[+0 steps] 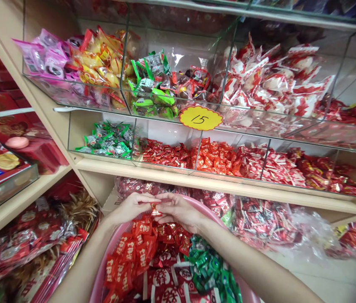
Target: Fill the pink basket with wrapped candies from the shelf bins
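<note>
Both of my hands meet over the far side of a pink basin (114, 235). Between them is a small red-wrapped candy (156, 210). My left hand (133, 207) pinches it from the left, and the fingers of my right hand (178, 210) close on it from the other side. Below, the basin holds orange-red candy packets (127, 256), shiny dark red candies (173, 235), green-wrapped candies (211, 265) and larger maroon packets (168, 282) with white print.
A clear-walled shelf bin (165, 166) of red candies runs above the basin. Higher up are bagged sweets (269, 80) and a yellow price tag (201, 118) reading 15. Plastic bags of candy (260, 219) lie under the shelf at right; more packets (22, 235) are at left.
</note>
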`<action>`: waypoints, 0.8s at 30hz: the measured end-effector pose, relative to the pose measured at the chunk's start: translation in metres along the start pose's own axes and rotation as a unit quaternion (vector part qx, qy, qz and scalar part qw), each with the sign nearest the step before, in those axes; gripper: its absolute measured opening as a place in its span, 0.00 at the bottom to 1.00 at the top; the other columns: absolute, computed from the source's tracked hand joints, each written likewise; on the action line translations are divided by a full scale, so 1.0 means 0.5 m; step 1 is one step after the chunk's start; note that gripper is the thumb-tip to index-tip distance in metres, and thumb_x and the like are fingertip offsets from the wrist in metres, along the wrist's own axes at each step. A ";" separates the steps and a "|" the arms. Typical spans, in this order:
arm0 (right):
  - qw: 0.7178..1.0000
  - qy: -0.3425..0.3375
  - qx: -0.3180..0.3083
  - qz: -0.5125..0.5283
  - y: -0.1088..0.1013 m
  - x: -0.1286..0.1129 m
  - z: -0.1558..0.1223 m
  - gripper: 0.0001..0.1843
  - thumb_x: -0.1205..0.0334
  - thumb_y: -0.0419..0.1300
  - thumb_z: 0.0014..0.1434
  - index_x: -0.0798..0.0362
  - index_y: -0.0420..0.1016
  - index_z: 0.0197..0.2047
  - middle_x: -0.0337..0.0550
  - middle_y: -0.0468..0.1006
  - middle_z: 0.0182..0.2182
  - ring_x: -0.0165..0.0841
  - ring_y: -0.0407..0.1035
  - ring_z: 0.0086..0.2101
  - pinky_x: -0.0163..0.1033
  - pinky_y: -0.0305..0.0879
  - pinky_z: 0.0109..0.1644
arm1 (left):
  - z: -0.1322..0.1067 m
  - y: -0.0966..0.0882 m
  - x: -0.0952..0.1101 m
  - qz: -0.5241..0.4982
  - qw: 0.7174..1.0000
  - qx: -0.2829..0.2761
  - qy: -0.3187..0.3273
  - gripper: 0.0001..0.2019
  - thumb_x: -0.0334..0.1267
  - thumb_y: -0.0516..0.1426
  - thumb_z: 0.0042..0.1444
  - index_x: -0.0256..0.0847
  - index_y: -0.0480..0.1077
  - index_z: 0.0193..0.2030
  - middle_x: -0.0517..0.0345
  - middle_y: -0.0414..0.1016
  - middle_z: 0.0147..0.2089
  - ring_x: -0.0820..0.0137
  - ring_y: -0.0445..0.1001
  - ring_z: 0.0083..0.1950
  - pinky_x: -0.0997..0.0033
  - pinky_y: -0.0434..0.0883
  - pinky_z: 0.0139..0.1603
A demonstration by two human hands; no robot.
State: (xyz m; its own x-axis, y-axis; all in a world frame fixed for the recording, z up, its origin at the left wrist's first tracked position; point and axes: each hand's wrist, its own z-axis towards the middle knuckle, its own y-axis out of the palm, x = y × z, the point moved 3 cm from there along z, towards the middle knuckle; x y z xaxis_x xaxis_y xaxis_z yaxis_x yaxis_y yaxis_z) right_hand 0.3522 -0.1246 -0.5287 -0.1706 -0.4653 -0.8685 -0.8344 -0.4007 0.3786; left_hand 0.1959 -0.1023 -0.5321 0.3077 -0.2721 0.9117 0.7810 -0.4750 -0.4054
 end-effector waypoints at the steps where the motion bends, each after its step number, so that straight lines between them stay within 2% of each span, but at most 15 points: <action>1: 0.999 -0.028 0.007 -0.021 0.000 0.001 -0.002 0.28 0.60 0.69 0.41 0.52 0.64 0.45 0.33 0.73 0.26 0.27 0.71 0.27 0.35 0.69 0.34 | 0.000 -0.002 -0.001 -0.002 1.000 0.008 -0.010 0.13 0.38 0.55 0.52 0.39 0.77 0.42 0.54 0.78 0.45 0.65 0.73 0.45 0.67 0.67 0.49; 5: 0.987 -0.117 0.021 -0.106 -0.001 0.005 -0.005 0.29 0.59 0.68 0.41 0.51 0.63 0.47 0.29 0.69 0.23 0.24 0.66 0.25 0.33 0.64 0.34 | -0.001 -0.005 -0.005 -0.001 0.999 0.026 -0.030 0.15 0.37 0.55 0.51 0.38 0.75 0.45 0.54 0.79 0.45 0.64 0.74 0.45 0.66 0.67 0.50; 10: 0.982 -0.131 0.010 -0.133 -0.008 -0.002 -0.005 0.29 0.58 0.67 0.43 0.51 0.63 0.48 0.30 0.68 0.25 0.24 0.64 0.25 0.33 0.60 0.33 | -0.003 -0.007 -0.006 -0.011 0.998 0.043 -0.054 0.14 0.38 0.56 0.50 0.38 0.76 0.42 0.54 0.80 0.43 0.63 0.74 0.45 0.65 0.68 0.49; 15: 0.971 -0.166 0.047 -0.165 -0.034 -0.029 -0.009 0.21 0.55 0.66 0.43 0.53 0.66 0.39 0.32 0.68 0.24 0.25 0.63 0.25 0.33 0.61 0.32 | -0.008 -0.004 0.002 -0.054 0.996 0.033 -0.065 0.16 0.43 0.58 0.50 0.37 0.75 0.44 0.50 0.77 0.48 0.61 0.73 0.49 0.61 0.65 0.53; 19: 0.966 -0.158 0.064 -0.194 -0.053 -0.035 -0.021 0.18 0.52 0.64 0.45 0.53 0.65 0.34 0.33 0.67 0.25 0.26 0.62 0.24 0.34 0.63 0.30 | -0.009 -0.002 0.010 -0.057 0.997 0.008 -0.053 0.17 0.44 0.56 0.52 0.37 0.74 0.45 0.50 0.75 0.51 0.61 0.71 0.51 0.61 0.64 0.55; 21: 0.955 -0.161 0.064 -0.241 -0.056 -0.032 -0.029 0.15 0.52 0.62 0.48 0.53 0.65 0.33 0.33 0.66 0.24 0.25 0.60 0.24 0.33 0.60 0.28 | -0.009 -0.003 0.012 -0.033 0.997 0.012 -0.063 0.17 0.44 0.56 0.52 0.36 0.75 0.45 0.50 0.77 0.48 0.61 0.73 0.48 0.63 0.65 0.53; 24: 0.918 -0.191 0.074 -0.340 -0.053 -0.029 -0.038 0.11 0.56 0.60 0.52 0.54 0.65 0.30 0.33 0.65 0.23 0.25 0.57 0.23 0.32 0.55 0.27 | -0.009 -0.003 0.014 -0.015 0.997 0.016 -0.072 0.17 0.43 0.55 0.53 0.36 0.74 0.45 0.50 0.78 0.46 0.62 0.73 0.46 0.65 0.66 0.50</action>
State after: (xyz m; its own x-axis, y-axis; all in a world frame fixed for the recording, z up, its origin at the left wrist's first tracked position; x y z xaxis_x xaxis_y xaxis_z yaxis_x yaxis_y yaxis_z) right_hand 0.3869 -0.1224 -0.5202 0.2680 0.1750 -0.9474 -0.8731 -0.3717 -0.3156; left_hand 0.1942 -0.1074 -0.5254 0.3580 -0.1338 0.9241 0.8066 -0.4543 -0.3782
